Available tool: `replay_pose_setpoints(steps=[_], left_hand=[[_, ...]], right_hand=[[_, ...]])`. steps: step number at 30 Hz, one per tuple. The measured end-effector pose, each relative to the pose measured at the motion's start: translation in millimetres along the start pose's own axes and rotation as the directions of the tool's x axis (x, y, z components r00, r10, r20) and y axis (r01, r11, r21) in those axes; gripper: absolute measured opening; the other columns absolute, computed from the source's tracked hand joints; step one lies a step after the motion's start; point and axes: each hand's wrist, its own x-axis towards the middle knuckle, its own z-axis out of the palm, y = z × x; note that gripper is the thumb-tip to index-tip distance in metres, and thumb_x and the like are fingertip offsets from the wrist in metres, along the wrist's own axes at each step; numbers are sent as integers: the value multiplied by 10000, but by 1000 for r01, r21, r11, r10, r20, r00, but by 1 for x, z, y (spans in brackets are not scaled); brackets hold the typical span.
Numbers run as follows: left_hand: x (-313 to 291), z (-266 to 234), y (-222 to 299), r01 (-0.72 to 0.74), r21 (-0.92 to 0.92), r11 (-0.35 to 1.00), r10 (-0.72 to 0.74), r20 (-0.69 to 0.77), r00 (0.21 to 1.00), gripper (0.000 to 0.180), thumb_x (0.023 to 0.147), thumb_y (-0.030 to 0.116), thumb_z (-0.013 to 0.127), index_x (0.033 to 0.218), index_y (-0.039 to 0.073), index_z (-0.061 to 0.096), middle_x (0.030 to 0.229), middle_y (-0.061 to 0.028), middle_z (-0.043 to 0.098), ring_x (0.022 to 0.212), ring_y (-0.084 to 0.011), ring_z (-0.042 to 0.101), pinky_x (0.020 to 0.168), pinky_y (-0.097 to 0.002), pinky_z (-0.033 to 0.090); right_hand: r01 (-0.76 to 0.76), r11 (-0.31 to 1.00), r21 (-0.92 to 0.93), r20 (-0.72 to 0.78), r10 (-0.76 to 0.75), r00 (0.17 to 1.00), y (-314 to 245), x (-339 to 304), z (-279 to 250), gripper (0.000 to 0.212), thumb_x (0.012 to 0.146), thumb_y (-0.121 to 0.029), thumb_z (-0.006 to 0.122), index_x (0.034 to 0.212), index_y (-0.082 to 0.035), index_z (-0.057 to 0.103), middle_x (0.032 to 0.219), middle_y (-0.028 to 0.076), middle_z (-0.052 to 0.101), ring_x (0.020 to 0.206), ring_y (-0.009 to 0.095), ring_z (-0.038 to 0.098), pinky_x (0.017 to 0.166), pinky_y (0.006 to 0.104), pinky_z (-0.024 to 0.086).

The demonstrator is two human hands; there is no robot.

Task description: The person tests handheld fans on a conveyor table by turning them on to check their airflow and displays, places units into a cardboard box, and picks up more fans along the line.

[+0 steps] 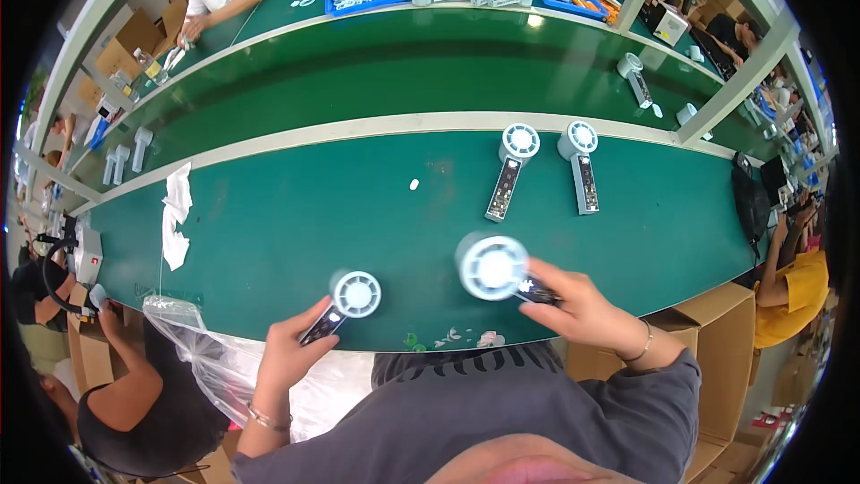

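Your left hand clamps one fan, your right hand a second fan; two more fans rest on the bench.

Green worktop: broad, with a pale rail along its back.
Back right: left-hand fan and right-hand fan, near each other, round heads by the rail, dark-faced handles toward the near edge.
Middle: small white oval piece, by itself.
Left side: crumpled white sheet, lying lengthwise.
Right end: black bag.
Near edge: flower decoration.
Green surface behind: another fan over on the right, pale long-handled parts at left.
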Motion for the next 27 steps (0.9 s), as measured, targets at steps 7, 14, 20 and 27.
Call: replay_pose_setpoints(steps=[7,14,20,27], left_hand=[[-2,8,-16,-26,-146,989,5,-144,990,517,680,-31,671,1178,-24,531,1062,-89,599,940,-109,538,845,-250,418],[20,22,88,-926,273,262,735,-678,8,339,791,269,580,1000,45,434,891,-90,498,663,-125,460,563,-210,375],[56,56,121,-958,75,276,568,-817,100,324,796,287,583,903,17,440,829,-87,475,625,-143,445,539,-243,391],[70,59,103,-927,213,310,702,-708,72,356,790,357,566,747,19,462,735,-72,483,633,-161,487,527,-238,376]], right_hand=[[-118,981,-156,14,121,993,8,7,-5,478,802,-163,626,1233,-91,435,966,180,596,799,291,622,680,339,492],[873,388,-295,-784,-620,10,-63,47,-28,408,807,-319,622,1003,19,501,743,85,504,591,202,534,472,300,462],[861,403,-310,-723,-688,62,-60,56,-30,488,832,-347,592,1151,-28,406,812,105,516,637,177,528,507,242,423],[788,406,-462,-665,-747,-6,-37,68,-21,680,819,-535,512,1230,-38,298,803,102,507,588,194,531,489,267,439]])
